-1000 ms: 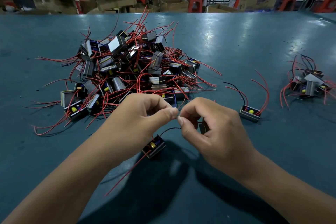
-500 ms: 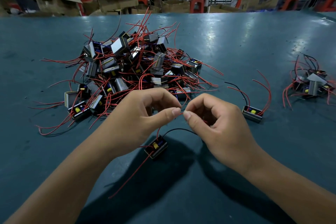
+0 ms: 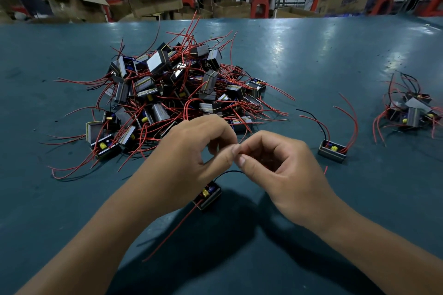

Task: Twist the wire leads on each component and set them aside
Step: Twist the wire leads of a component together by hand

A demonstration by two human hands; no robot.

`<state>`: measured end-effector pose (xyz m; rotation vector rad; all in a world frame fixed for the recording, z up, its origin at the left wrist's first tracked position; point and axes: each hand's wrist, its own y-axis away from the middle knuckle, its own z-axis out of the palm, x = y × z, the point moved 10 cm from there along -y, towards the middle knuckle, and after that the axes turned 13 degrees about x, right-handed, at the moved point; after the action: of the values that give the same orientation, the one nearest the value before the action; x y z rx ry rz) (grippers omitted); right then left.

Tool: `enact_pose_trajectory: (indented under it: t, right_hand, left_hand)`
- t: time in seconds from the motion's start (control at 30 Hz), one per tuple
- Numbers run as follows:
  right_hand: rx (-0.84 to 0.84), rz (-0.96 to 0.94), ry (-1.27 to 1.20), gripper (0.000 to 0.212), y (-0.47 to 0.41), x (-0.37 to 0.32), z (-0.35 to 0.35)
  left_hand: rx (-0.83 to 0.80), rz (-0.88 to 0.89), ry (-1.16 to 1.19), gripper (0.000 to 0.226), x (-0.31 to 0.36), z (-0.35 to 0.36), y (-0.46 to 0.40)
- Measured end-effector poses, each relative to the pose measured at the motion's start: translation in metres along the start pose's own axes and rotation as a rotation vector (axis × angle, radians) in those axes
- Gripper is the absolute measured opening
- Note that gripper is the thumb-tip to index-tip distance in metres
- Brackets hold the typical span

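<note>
Head view: we pinch the wire leads (image 3: 236, 149) between thumb and forefinger of our left hand (image 3: 191, 151) and our right hand (image 3: 278, 165), fingertips touching above the table (image 3: 311, 60). Below them the component (image 3: 208, 195) sits on the table under our left wrist, its long axis running from near-left to far-right. A black lead (image 3: 230, 172) arcs up from it to our right thumb; a red lead (image 3: 172, 230) trails toward us. Behind lies the pile of components (image 3: 172, 93); at right, one single component (image 3: 332, 151) and a small heap (image 3: 410, 110).
</note>
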<state>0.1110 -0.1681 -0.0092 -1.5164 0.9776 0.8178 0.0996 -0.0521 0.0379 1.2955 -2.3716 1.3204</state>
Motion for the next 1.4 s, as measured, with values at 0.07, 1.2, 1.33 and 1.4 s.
enact_pose_trajectory:
  t: [0.07,1.2,1.33,1.4]
  right_hand:
    - [0.005,-0.018,0.025,0.004,0.001,-0.003,-0.001]
    - [-0.024,-0.016,-0.002,0.005,-0.001,0.003,0.003]
    - [0.043,-0.062,0.044,0.007,-0.002,-0.001,-0.004]
    - [0.053,-0.089,0.080,0.012,-0.001,-0.003,-0.005]
  left_hand:
    - [-0.005,-0.003,-0.016,0.015,0.001,0.000,0.001]
    - [0.013,0.253,-0.243,0.019,0.012,-0.002,0.000]
    - [0.032,-0.086,-0.004,0.016,-0.005,0.000,0.003]
    - [0.032,-0.215,0.062,0.015,-0.011,0.004,0.007]
